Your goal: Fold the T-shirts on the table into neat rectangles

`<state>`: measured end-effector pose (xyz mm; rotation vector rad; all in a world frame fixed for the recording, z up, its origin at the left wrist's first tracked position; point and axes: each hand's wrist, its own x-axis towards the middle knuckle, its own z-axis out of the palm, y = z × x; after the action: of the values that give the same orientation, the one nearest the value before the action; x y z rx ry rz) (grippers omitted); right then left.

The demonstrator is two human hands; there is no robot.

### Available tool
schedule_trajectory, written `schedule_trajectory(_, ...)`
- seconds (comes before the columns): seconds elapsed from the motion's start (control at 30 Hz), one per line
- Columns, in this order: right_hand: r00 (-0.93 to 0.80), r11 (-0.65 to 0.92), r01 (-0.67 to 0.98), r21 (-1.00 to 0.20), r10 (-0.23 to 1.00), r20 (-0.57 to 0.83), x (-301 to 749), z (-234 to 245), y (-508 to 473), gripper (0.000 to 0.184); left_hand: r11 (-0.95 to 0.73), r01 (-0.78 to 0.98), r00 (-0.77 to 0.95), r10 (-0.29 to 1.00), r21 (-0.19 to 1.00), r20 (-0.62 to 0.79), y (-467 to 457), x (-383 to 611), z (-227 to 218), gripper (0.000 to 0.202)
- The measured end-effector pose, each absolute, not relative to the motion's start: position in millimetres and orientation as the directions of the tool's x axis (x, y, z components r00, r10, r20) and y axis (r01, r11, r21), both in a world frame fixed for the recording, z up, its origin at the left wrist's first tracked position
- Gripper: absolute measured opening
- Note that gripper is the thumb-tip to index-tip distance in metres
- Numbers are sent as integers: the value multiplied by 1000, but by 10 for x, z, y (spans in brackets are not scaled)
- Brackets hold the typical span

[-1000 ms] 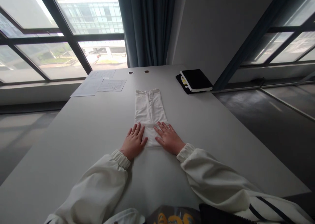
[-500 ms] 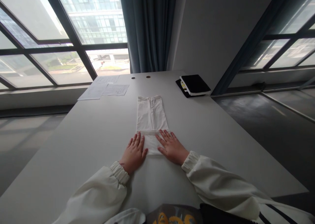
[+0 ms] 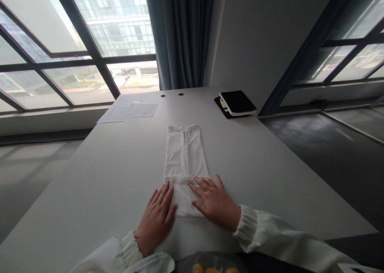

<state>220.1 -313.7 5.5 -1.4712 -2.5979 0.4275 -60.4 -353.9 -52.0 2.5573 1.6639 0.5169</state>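
Note:
A white cloth garment [image 3: 177, 153], folded into a long narrow shape, lies flat on the table in front of me. Its near end is turned over, with a band across the fold's edge, and a seam or crease runs down the middle of the far part. My left hand [image 3: 157, 217] rests open along the near left edge of the folded part, fingers stretched forward. Across the right side of that same part lies my right hand [image 3: 216, 203], fingers spread and palm down. Neither hand is closed round the cloth.
The white table [image 3: 120, 177] stretches away to a window and a blue curtain [image 3: 181, 37]. Paper sheets [image 3: 141, 109] lie at the far left. A black notebook-like item [image 3: 238, 102] sits at the far right. Two round holes show near the far edge.
The garment has slid nearer to me along the table, with both hands moving back alongside it. My right hand's fingers are spread a little wider.

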Motion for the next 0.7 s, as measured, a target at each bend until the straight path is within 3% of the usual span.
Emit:
schedule_trajectory(0.2,-363,379,868,-321,925,109,2314,-77,-2335,51,-336,846,256,937,413,239,-2701,-830,-338,50)
schedule_trajectory(0.43,-263,285,902,-325,959,109,2349,-235,-1120,52,-246,890,184,964,385,190,-1115,-674,-336,50)
schedule_trajectory(0.7,-139,165,919,-358,985,98,2225,-269,-330,51,-193,903,152,979,385,135,-194,-536,-312,50)
